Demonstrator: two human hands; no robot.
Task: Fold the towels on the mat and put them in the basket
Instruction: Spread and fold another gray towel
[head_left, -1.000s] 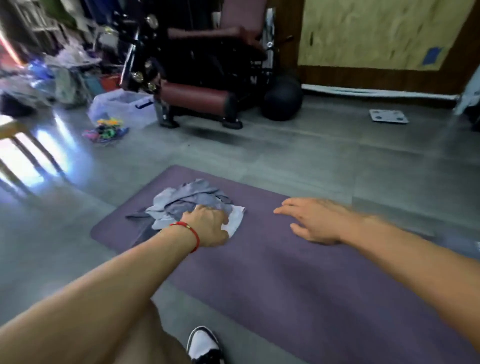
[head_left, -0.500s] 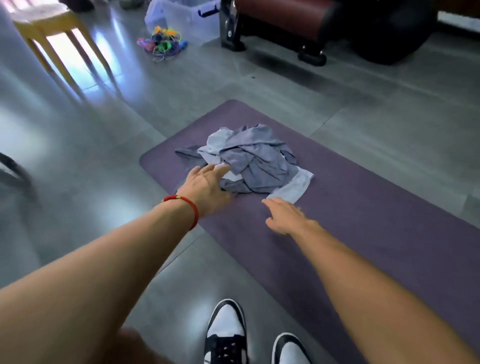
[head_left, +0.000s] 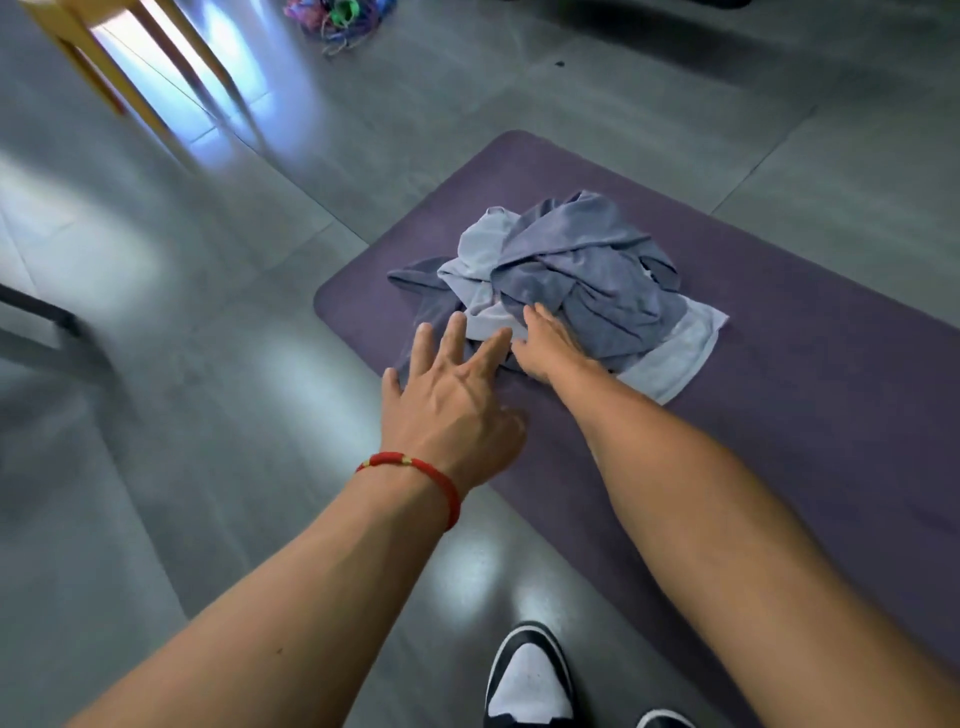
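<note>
Both hands open at crumpled grey-blue towels heaped on purple mat.

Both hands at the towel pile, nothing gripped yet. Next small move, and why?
Probably pinch the pale towel's near edge with both hands and draw it off the pile. The towels lie crumpled and tangled on the mat; the left hand is spread beside that edge, the right hand reaches flat onto the pile, neither gripping.

Open room: bare mat right of the towel heap.
Obstacles: yellow stool legs far left; cord tangle on the floor beyond.
</note>
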